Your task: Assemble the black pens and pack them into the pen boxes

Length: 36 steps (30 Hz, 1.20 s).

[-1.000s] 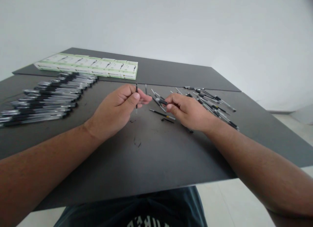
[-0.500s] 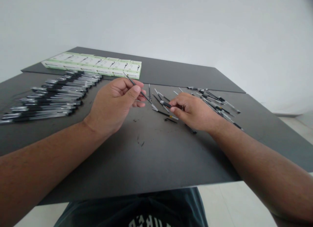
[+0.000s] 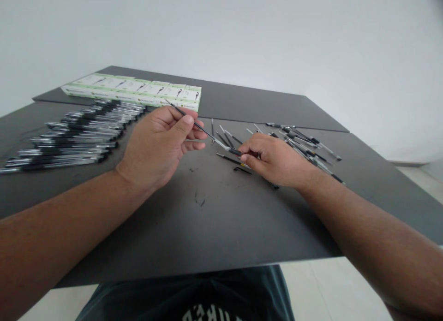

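Observation:
Between thumb and fingers, my left hand (image 3: 157, 145) pinches a thin dark pen refill (image 3: 206, 131), its pointed tip slanting up to the left. My right hand (image 3: 277, 159) is closed around a pen barrel with a black grip (image 3: 235, 151). The refill's pale rear end lines up with the barrel's front opening; whether it is inside or just touching I cannot tell. Below the right hand lie a dark refill with a yellowish band (image 3: 228, 159) and a small black pen cap (image 3: 242, 170). Several loose refills (image 3: 226, 137) lie behind the barrel.
On the left, a long row of assembled pens (image 3: 79, 132) covers the grey table (image 3: 194, 238). White-and-green boxes (image 3: 134, 88) stand side by side behind them. Scattered pen parts (image 3: 308, 145) lie to the right of my right hand. Dark marks (image 3: 200, 199) spot the tabletop.
The refill's rear end and the barrel, apart before, now meet in one line. My left hand has shifted slightly left; the barrel has tipped into line with the refill.

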### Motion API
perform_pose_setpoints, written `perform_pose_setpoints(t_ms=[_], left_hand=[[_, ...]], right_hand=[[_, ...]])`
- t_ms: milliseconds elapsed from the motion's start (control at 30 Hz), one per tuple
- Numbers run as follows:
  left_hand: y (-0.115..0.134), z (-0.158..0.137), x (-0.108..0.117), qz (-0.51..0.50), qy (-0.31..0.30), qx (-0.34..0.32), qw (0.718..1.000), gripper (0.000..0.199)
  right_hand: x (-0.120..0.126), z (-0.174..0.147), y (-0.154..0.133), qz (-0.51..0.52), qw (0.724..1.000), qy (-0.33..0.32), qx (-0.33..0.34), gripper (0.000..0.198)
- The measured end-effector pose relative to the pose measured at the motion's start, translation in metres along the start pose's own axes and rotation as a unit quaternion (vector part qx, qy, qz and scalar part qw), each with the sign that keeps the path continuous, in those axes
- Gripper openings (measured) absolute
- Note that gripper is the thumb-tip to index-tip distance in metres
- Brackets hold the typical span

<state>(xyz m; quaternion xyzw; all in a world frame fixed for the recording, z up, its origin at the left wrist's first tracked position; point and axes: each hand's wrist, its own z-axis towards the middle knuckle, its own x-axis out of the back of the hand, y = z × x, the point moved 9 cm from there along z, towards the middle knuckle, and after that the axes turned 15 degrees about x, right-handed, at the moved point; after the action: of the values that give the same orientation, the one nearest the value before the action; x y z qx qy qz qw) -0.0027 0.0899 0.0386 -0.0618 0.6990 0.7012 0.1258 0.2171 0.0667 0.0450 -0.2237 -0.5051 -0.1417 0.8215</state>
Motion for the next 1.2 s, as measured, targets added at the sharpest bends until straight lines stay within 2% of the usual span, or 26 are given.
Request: perform_pose_setpoints(t_ms=[467,567,667,733,833,1000,1200], left_hand=[[-0.006,-0.005,-0.001,0.068,0.007,-0.004,0.998,0.030],[-0.017,-0.004,-0.012,0.125,-0.049,0.026,0.991,0.031],[-0.037,-0.007,-0.028,0.208,-0.137,0.079,0.965,0.032],[-0.042,-0.010,-0.032,0.232,-0.157,0.086,0.956,0.036],[-0.038,-0.009,-0.029,0.256,-0.137,0.055,0.955,0.039],[-0.034,-0.006,-0.018,0.313,-0.100,0.002,0.944,0.031],[-0.025,-0.011,-0.019,0.417,-0.070,-0.070,0.904,0.018]], right_hand=[[0.001,0.000,0.001,0.004,1.000,0.012,-0.011,0.012],[0.001,0.001,-0.002,0.010,1.000,0.009,-0.005,0.013],[0.000,0.001,-0.005,0.012,1.000,0.006,0.005,0.016],[0.000,0.001,-0.005,0.011,1.000,0.006,0.009,0.017],[0.000,0.000,-0.005,0.009,1.000,0.010,0.013,0.017],[-0.001,0.000,-0.005,0.002,1.000,0.003,0.014,0.016],[-0.001,0.000,-0.015,0.000,1.000,-0.004,0.030,0.015]])
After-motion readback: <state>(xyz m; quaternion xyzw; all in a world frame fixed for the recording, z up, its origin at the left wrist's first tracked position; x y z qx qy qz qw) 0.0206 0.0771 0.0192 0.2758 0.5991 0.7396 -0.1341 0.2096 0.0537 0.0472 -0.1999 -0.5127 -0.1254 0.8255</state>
